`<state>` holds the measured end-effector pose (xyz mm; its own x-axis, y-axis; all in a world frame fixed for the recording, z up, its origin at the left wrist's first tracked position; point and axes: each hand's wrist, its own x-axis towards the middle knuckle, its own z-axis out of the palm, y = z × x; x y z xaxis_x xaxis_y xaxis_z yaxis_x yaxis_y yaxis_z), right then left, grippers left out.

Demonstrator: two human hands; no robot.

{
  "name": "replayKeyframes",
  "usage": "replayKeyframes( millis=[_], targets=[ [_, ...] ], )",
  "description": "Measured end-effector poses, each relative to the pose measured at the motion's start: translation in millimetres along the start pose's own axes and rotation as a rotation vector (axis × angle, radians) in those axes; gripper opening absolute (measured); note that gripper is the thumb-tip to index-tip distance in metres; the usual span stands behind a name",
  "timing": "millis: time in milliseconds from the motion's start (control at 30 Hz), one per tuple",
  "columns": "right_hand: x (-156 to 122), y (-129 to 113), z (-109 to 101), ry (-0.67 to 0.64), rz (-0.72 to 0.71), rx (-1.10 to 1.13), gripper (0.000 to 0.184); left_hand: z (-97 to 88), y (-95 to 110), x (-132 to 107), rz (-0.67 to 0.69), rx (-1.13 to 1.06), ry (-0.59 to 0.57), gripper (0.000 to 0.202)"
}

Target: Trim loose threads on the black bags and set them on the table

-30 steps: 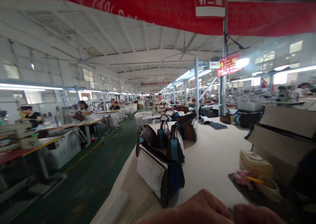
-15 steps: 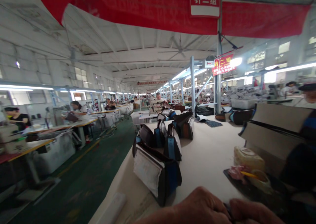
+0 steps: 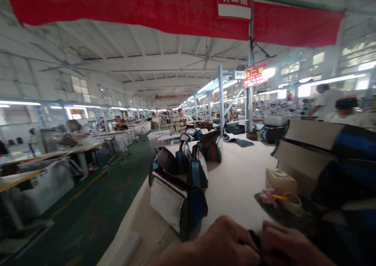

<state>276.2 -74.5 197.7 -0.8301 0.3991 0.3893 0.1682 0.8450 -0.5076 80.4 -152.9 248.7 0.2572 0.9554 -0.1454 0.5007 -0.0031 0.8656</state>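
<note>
2 hands: left hand (image 3: 226, 242) & right hand (image 3: 286, 246), each grip pinching 1 dark piece (image 3: 255, 238). 1 bag (image 3: 176, 201) near on counter (image 3: 235, 187), 1 jar (image 3: 280, 180) to the right.

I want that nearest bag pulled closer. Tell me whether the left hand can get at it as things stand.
Probably yes: the left hand is just beside the nearest bag, with only bare table between them. But it is pinching dark material together with the right hand.

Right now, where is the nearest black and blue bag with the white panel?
The black and blue bag with the white panel stands on the long pale table, left of centre, just beyond the left hand.
</note>
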Motion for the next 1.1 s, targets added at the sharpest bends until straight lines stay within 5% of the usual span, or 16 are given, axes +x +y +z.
replayKeyframes(
  millis=[100, 200, 267, 367, 433, 567, 700, 833, 1100],
  targets=[
    [-7.7, -12.3, -4.1, 0.103, -0.303, -0.220, 0.021, -6.4, 3.3, 0.1, -0.036, -0.083, -0.076, 0.034],
    [-15.0, -17.3, -8.6, 0.066, -0.370, -0.361, 0.021, -11.5, -2.3, 7.7, -0.064, -0.111, -0.197, 0.045],
    [-18.6, -18.5, -13.9, 0.060, -0.281, -0.194, 0.022, -12.8, -4.7, 11.7, -0.054, -0.054, -0.269, 0.041],
    [-17.2, -18.4, -27.2, 0.066, 0.043, 0.318, 0.031, -11.9, -0.2, 10.7, -0.008, 0.070, -0.301, 0.036],
    [-10.5, -15.0, -37.1, -0.035, 0.179, 0.512, 0.035, -9.9, 5.5, 7.9, 0.008, 0.126, -0.285, 0.034],
    [6.0, -3.1, -45.2, -0.315, 0.049, 0.529, 0.027, -7.4, 9.0, 6.0, 0.063, 0.205, -0.229, 0.031],
    [7.4, 1.7, -35.8, -0.245, -0.033, 0.560, 0.021, -16.1, 0.1, 7.4, 0.061, 0.115, -0.286, 0.041],
    [-0.9, -2.2, -32.6, -0.212, 0.035, 0.649, 0.022, -32.5, -5.6, 7.9, 0.042, -0.109, -0.340, 0.063],
    [5.4, -6.7, -41.3, -0.327, 0.326, 0.860, 0.040, -45.3, 3.2, 15.6, 0.132, 0.080, -0.481, 0.042]
  ],
)
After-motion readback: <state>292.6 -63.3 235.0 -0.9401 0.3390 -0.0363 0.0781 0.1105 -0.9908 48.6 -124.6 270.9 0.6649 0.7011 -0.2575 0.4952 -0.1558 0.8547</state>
